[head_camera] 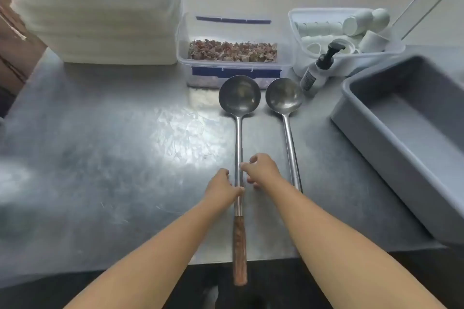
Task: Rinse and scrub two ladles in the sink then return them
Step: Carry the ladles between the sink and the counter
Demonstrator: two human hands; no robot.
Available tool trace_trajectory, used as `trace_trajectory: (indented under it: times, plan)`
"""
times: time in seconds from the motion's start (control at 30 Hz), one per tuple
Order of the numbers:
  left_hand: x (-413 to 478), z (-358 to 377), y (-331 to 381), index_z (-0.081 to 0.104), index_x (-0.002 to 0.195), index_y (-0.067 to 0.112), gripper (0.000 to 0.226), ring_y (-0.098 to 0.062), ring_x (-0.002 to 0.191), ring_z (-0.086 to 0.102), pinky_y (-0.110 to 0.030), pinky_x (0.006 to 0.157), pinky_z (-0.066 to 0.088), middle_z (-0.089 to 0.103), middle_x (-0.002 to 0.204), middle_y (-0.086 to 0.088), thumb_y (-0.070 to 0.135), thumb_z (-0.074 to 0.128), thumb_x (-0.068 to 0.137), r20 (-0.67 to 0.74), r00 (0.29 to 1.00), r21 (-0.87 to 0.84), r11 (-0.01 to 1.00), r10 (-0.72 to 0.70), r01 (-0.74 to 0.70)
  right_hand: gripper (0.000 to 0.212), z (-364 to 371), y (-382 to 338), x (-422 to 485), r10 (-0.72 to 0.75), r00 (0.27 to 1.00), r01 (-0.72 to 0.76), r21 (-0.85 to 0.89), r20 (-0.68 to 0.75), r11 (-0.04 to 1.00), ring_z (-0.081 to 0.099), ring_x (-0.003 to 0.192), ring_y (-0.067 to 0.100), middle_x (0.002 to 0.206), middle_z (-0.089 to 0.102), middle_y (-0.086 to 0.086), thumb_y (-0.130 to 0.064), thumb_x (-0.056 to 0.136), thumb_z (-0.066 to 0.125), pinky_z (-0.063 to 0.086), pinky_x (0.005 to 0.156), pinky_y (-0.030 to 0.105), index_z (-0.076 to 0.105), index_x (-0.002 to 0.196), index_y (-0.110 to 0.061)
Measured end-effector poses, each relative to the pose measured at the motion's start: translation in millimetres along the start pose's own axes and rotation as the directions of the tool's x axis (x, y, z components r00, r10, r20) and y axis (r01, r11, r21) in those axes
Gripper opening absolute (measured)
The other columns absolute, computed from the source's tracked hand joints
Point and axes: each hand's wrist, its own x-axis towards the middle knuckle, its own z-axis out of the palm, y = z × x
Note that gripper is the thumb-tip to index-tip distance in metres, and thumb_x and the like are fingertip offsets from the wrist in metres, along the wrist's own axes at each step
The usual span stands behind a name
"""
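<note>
While both hands closed in on the left ladle (239, 133), the main risk looked like a slip: its thin steel shaft was pinched only by fingertips, far from the heavy bowl, so it could tip or swing into the right ladle (288, 128) just beside it, or knock the pump bottle (316, 69) near that bowl. Left ladle lay flat on the steel counter (100, 145), bowl up and far, wooden handle overhanging the near edge; right ladle parallel, its handle end hidden under the right forearm. Both bowls looked dull, no obvious residue visible. Left hand (221, 187) touched the shaft from the left, fingers curled; right hand (261, 170) half-open, fingertips at the shaft, full grip not evident. Grey tub (376, 138) sat right; lidded container of dried bits (233, 51) far; stacked white trays (100, 20) far left. No sink in view.
</note>
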Motion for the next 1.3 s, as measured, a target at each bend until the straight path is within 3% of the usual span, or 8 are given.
trace_trajectory:
  times: [0.2,0.3,0.5,0.63,0.77,0.87,1.1,1.3]
  plan:
    - [15,8,-1,0.050,0.127,0.018,0.047,-0.028,0.101,0.065,-0.046,0.085,0.057,0.064,0.114,-0.010,0.009,0.066,0.083,0.033,0.999,0.049,0.999,0.008,-0.010,0.030,19,-13,15,-0.057,0.995,0.045,-0.135,-0.085,0.990,0.062,0.085,0.024,0.095,0.057,0.001,-0.019,0.080,0.069,0.053,0.071,0.036,0.051,0.104,-0.014]
    - [21,7,-3,0.054,0.119,0.014,0.038,-0.026,0.090,0.065,-0.046,0.083,0.058,0.062,0.095,-0.007,0.002,0.063,0.084,0.066,0.998,0.037,0.999,0.000,-0.003,0.027,19,-15,22,-0.072,0.995,0.054,-0.230,-0.073,0.972,0.062,0.090,0.026,0.096,0.058,0.005,-0.013,0.082,0.068,0.054,0.077,0.036,0.053,0.105,-0.011]
    - [17,0,2,0.048,0.107,0.007,0.031,-0.027,0.079,0.064,-0.045,0.073,0.061,0.054,0.087,-0.009,-0.008,0.062,0.083,0.191,0.979,-0.128,0.987,-0.068,0.094,0.025,14,-8,18,-0.008,0.998,0.006,-0.037,-0.060,0.999,0.062,0.073,0.026,0.082,0.061,0.012,-0.005,0.081,0.070,0.059,0.076,0.043,0.048,0.072,-0.014]
    - [0,-8,0,0.048,0.117,0.003,0.040,-0.040,0.091,0.073,-0.053,0.077,0.061,0.055,0.094,-0.016,-0.014,0.061,0.084,0.324,0.946,-0.259,0.959,-0.027,0.116,0.021,8,2,-1,0.021,0.998,-0.018,0.043,-0.062,0.999,0.071,0.087,0.030,0.093,0.068,0.015,-0.009,0.082,0.071,0.061,0.077,0.047,0.051,0.078,-0.014]
    - [-26,-5,10,0.051,0.116,0.003,0.040,-0.035,0.085,0.072,-0.042,0.065,0.061,0.056,0.095,-0.016,-0.012,0.066,0.082,0.410,0.910,-0.267,0.962,0.059,0.058,0.020,-14,17,-31,0.025,0.995,-0.015,0.107,-0.101,0.994,0.063,0.064,0.020,0.075,0.060,0.004,-0.011,0.081,0.072,0.056,0.059,0.031,0.052,0.079,-0.015]
    - [-53,10,29,0.052,0.115,0.004,0.041,-0.034,0.086,0.070,-0.053,0.076,0.062,0.054,0.098,-0.019,-0.011,0.068,0.081,0.474,0.873,-0.264,0.964,0.115,0.017,0.016,-42,31,-65,0.013,0.988,0.012,0.169,-0.151,0.986,0.062,0.065,0.023,0.073,0.058,0.007,-0.005,0.081,0.068,0.060,0.065,0.038,0.054,0.084,-0.011]
    - [-134,77,81,0.051,0.125,0.012,0.049,-0.041,0.097,0.071,-0.048,0.075,0.062,0.053,0.119,-0.031,-0.013,0.065,0.085,0.661,0.701,-0.221,0.963,0.266,-0.157,0.013,-128,96,-174,0.059,0.929,0.063,0.314,-0.365,0.947,0.072,0.070,0.021,0.075,0.068,0.006,-0.010,0.080,0.075,0.060,0.062,0.031,0.063,0.086,-0.010]
    - [-239,164,82,0.051,0.126,0.010,0.044,-0.035,0.099,0.072,-0.050,0.083,0.061,0.054,0.126,-0.032,-0.009,0.063,0.088,0.855,0.449,-0.115,0.939,0.260,-0.325,0.014,-157,212,-305,0.203,0.800,0.195,0.565,-0.564,0.802,0.072,0.086,0.028,0.088,0.068,0.009,-0.007,0.084,0.071,0.062,0.077,0.044,0.065,0.097,-0.003]
